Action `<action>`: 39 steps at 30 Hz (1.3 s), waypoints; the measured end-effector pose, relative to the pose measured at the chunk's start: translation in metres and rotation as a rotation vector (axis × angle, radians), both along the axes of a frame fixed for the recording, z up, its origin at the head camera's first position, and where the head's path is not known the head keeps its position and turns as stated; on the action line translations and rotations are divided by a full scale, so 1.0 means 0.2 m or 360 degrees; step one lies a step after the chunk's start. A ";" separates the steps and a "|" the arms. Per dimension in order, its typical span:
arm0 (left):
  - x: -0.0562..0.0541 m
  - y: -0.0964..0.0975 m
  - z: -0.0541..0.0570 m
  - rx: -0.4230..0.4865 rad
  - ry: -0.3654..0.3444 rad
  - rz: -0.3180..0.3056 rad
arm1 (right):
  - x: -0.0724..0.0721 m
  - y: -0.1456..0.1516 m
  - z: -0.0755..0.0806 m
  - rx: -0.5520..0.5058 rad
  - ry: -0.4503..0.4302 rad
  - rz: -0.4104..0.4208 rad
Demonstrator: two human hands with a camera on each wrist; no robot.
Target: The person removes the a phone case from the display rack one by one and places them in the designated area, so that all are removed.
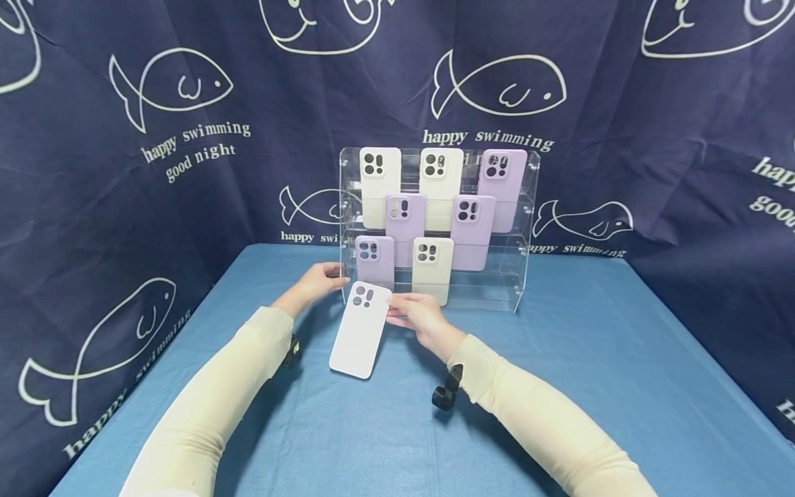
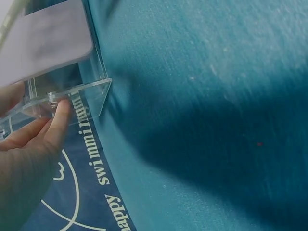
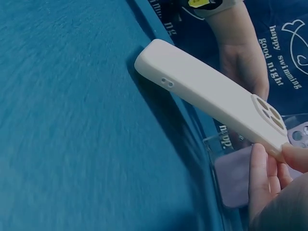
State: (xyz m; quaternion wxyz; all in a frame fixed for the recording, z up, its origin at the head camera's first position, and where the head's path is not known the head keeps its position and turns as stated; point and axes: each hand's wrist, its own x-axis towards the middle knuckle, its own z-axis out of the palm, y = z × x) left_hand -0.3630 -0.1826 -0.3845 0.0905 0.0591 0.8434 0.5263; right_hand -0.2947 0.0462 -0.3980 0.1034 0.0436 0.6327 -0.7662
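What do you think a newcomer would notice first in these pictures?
Probably the clear rack at the centre, with seven white, cream and purple cases in its tiers. In front of its lower left part, the right hand holds a white case by its edge. Behind hangs the dark blue curtain with pale fish outlines.

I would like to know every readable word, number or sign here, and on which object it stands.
"happy swimming": white print, repeated, on the dark blue fabric backdrop.
"good night": same backdrop; some copies are cut off or partly hidden at the clear plastic rack.
Yellow mark on the black left wristband: too small and blurred to read.
White rectangular phone case in the right hand, lilac and cream cases on the rack: no readable text.
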 end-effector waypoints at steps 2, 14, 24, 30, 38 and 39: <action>0.00 0.00 0.00 -0.0061 0.0015 0.0005 | 0.00 -0.02 -0.01 -0.0006 -0.0020 0.0006; 0.00 0.00 0.02 -0.0268 0.0025 0.0004 | -0.06 -0.10 -0.07 -0.0005 -0.0123 0.0043; 0.00 0.00 0.01 -0.0198 -0.0018 0.0018 | -0.09 -0.19 -0.09 0.0061 -0.0218 0.0034; 0.01 0.00 0.01 -0.0153 -0.0029 0.0018 | -0.09 -0.23 -0.09 0.0060 -0.0259 -0.0014; 0.01 0.00 0.02 -0.0152 -0.0057 0.0024 | -0.11 -0.26 -0.09 0.0043 -0.0333 -0.0040; 0.01 0.00 0.02 -0.0146 -0.0054 0.0028 | -0.12 -0.26 -0.08 0.0046 -0.0341 -0.0035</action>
